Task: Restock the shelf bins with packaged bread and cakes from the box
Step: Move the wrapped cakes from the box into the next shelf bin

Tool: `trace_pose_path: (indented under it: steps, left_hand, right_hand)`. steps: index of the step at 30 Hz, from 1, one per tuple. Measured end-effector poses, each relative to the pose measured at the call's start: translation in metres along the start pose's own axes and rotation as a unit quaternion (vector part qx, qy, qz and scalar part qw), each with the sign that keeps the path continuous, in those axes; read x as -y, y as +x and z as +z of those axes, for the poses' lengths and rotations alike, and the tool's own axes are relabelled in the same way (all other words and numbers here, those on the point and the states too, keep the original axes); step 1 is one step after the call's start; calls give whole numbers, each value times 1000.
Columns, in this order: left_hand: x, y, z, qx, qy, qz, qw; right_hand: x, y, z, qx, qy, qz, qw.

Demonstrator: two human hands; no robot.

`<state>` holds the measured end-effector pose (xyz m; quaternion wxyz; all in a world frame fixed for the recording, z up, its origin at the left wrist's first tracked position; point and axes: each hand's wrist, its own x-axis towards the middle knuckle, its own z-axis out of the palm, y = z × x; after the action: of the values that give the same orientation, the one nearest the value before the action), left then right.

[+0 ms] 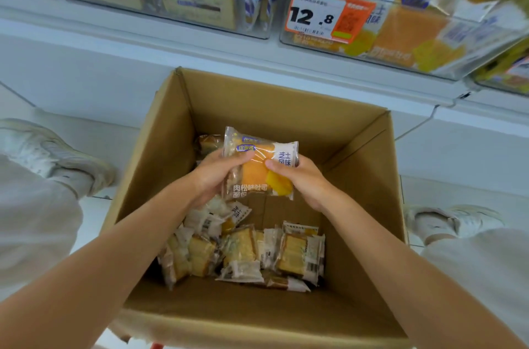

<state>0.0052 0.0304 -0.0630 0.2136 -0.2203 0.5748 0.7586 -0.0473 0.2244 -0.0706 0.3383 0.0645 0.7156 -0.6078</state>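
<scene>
Both hands hold a small stack of bread packets (259,174) over the middle of the open cardboard box (286,108), in the centre of the frame. The left hand (216,175) grips the stack's left edge and the right hand (302,181) its right edge, each with a thumb curled onto the front face. Two brand logos show, one behind the other, so the stack is at least two packets; an exact count cannot be told. The front packet faces the camera, print upright. Its sealed top edge points to the top of the frame, toward the shelf. It looks nearly square, so its long axis is unclear.

On the box floor, lower centre, lie roughly ten loose packets (243,254), jumbled at mixed angles, and one more (207,142) shows behind the left hand. Along the top of the frame stand clear shelf bins (415,42) holding packaged bread, two plainly seen and a third cut off at the right edge. An orange price tag (317,16) hangs on the right one.
</scene>
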Motion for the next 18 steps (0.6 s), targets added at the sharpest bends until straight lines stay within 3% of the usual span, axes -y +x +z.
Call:
trace_pose_path:
  steps: [2, 5, 11, 15, 18]
  left_hand:
    - [-14, 0, 10, -76, 87, 68, 991]
    - [-42, -6, 33, -130, 171, 165, 962]
    - [-118, -28, 74, -181, 269, 323, 889]
    - [-189, -42, 99, -143, 325, 397, 846]
    - [-247, -33, 104, -191, 340, 453, 802]
  right_hand:
    - [12, -5, -6, -5, 50, -24, 998]
    - [41, -16, -13, -5, 68, -61, 996]
    - [119, -56, -42, -64, 75, -148, 984]
    - [182, -79, -63, -103, 52, -213, 970]
    - [231, -82, -86, -146, 74, -247, 955]
